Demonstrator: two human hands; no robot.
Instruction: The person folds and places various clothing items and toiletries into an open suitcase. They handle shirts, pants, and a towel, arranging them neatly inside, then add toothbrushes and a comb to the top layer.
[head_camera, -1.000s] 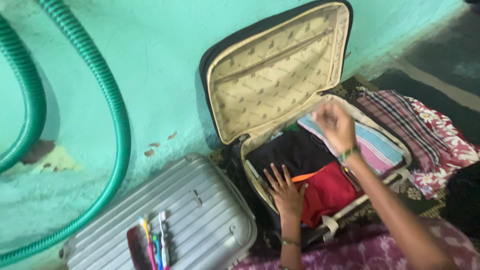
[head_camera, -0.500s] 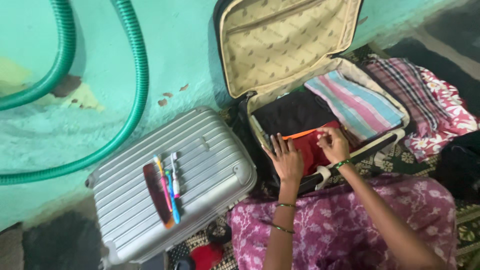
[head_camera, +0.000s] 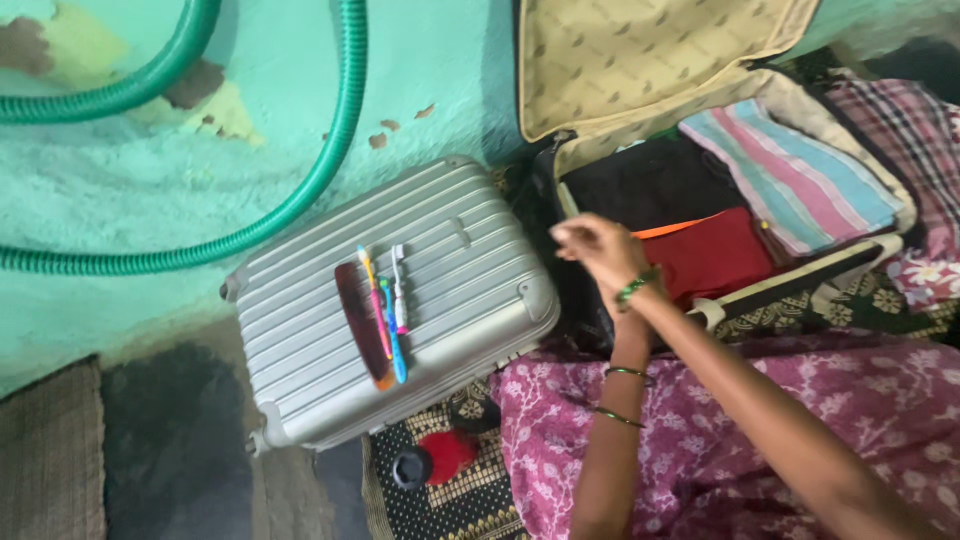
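Note:
My right hand (head_camera: 598, 250) hovers over the near left corner of the open soft suitcase (head_camera: 800, 285), fingers drawn together with nothing seen in them. It wears a green bead bracelet. My left forearm rises under it with thin green bangles; my left hand (head_camera: 628, 322) is almost wholly hidden beneath the right wrist. Inside the case lie a black garment (head_camera: 650, 180), a red garment (head_camera: 715, 255) with an orange strap, and a pink-and-blue striped cloth (head_camera: 790, 170). The beige-lined lid (head_camera: 650, 60) leans on the wall.
A silver ribbed hard suitcase (head_camera: 460, 250) lies flat to the left, with toothbrushes (head_camera: 388, 305) and a dark reddish comb (head_camera: 355, 320) on top. A green hose (head_camera: 330, 160) curves along the turquoise wall. A red-and-black object (head_camera: 435, 460) sits on the patterned mat. Plaid cloth (head_camera: 905, 110) lies right.
The view has swung left and down. My right hand left the red garment and moved to the case's left edge, over my left hand.

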